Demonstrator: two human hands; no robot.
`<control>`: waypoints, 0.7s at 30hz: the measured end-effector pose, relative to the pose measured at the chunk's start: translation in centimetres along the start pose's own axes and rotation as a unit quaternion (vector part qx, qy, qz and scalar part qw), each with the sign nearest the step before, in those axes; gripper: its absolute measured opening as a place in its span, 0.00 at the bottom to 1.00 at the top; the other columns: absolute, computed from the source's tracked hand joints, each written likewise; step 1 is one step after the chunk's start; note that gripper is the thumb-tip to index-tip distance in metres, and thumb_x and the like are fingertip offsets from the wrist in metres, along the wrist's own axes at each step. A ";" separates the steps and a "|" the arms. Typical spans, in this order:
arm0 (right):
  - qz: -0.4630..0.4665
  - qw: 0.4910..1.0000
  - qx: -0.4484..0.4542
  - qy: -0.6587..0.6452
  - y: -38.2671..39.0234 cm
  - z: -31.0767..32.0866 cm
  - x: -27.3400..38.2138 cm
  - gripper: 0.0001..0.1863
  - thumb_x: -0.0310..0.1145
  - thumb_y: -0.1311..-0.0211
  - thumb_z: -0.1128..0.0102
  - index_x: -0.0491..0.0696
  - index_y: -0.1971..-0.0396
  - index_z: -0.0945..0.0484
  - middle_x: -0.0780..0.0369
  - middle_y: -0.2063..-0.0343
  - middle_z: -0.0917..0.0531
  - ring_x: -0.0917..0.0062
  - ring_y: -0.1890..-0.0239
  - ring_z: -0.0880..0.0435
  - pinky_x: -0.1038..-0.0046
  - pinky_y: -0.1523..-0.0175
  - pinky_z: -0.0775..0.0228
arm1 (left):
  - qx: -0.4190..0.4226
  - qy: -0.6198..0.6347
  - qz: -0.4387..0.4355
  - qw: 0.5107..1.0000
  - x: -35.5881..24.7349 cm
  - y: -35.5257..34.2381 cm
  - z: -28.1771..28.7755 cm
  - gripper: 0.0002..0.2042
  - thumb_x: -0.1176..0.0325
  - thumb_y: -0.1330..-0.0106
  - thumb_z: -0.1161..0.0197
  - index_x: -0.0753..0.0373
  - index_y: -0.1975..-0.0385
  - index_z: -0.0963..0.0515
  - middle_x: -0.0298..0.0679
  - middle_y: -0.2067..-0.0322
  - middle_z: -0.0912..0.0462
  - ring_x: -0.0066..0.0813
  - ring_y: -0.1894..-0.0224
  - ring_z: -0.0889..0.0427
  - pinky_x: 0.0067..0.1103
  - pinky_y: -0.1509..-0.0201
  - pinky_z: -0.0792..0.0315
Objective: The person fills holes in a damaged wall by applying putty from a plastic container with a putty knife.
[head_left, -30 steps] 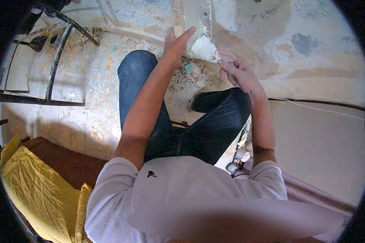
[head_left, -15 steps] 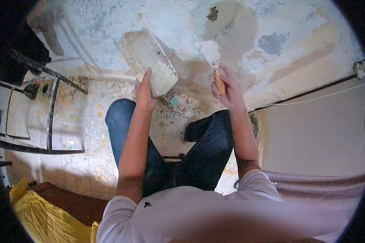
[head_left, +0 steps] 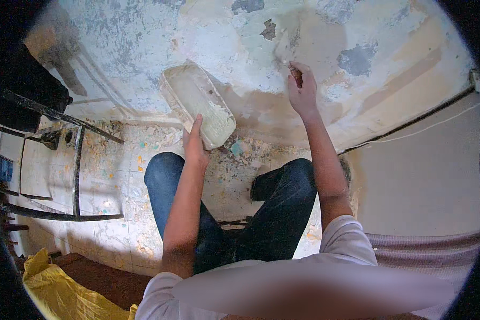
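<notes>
My left hand [head_left: 196, 143] grips the lower edge of a long pale plastic tray [head_left: 189, 93], thumb over its rim. Whitish paste coats the inside of the tray, which is tilted in front of the wall. In my right hand [head_left: 304, 93] is a putty knife [head_left: 297, 78], its wooden handle mostly covered by my fingers. The knife's blade is raised to the patchy wall [head_left: 224, 32] and looks laid against it, hard to make out against the pale surface. A dark chipped spot [head_left: 269, 30] lies just left of the blade.
Paint flakes and debris litter the tiled floor [head_left: 106, 186]. A dark metal frame [head_left: 77, 170] stands at left, with a black object [head_left: 29, 88] above it. A yellow sheet [head_left: 72, 285] lies lower left. A white cable [head_left: 410, 130] runs along the right; striped cloth [head_left: 426, 250] is below it.
My right hand has moved up with the putty knife, from beside the tray to the wall. The tray, still in my left hand, sits slightly lower in view as the whole view has shifted.
</notes>
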State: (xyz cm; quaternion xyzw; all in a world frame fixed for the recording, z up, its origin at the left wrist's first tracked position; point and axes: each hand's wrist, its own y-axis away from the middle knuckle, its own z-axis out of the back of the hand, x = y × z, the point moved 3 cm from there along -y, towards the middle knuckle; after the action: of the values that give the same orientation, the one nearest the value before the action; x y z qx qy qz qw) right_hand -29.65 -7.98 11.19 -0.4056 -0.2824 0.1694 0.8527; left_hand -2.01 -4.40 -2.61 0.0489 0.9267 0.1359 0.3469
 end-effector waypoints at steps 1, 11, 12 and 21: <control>0.037 0.999 -0.006 0.022 -0.1 -0.3 -0.7 0.18 0.20 0.42 0.48 0.47 0.50 0.28 0.57 0.60 0.24 0.71 0.63 0.24 0.71 0.57 0.30 | 0.001 -0.003 -0.004 1.000 0.2 -0.1 0.0 0.29 0.65 0.36 0.39 0.64 0.37 0.41 0.43 0.44 0.30 0.37 0.44 0.28 0.31 0.43 0.30; 0.236 0.936 0.049 0.258 -4.2 0.1 -3.1 0.21 0.23 0.52 0.40 0.57 0.56 0.20 0.59 0.65 0.25 0.64 0.63 0.24 0.65 0.61 0.29 | 0.029 -0.021 -0.032 0.999 1.2 -0.9 0.9 0.28 0.60 0.35 0.42 0.62 0.38 0.41 0.42 0.45 0.30 0.39 0.44 0.28 0.40 0.44 0.29; 0.235 0.935 0.048 0.260 -4.7 0.5 -3.8 0.21 0.23 0.52 0.40 0.57 0.56 0.20 0.59 0.65 0.25 0.64 0.63 0.24 0.65 0.61 0.29 | 0.031 -0.021 -0.031 0.999 1.0 -0.7 0.4 0.28 0.60 0.35 0.42 0.62 0.38 0.41 0.42 0.45 0.30 0.39 0.44 0.28 0.40 0.44 0.29; 0.296 0.905 0.072 0.298 -8.5 2.0 -3.6 0.15 0.25 0.53 0.42 0.56 0.63 0.21 0.64 0.65 0.24 0.68 0.61 0.24 0.66 0.58 0.29 | -0.019 -0.043 -0.011 0.999 0.5 0.2 0.0 0.30 0.62 0.36 0.40 0.63 0.36 0.43 0.44 0.45 0.30 0.39 0.45 0.27 0.36 0.46 0.27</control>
State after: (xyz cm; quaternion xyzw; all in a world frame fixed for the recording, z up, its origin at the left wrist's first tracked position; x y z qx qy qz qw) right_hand -33.21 -13.90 17.71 -0.4398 0.1307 0.3052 0.8344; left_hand -2.41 -4.12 -2.86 0.0378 0.9087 0.1470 0.3889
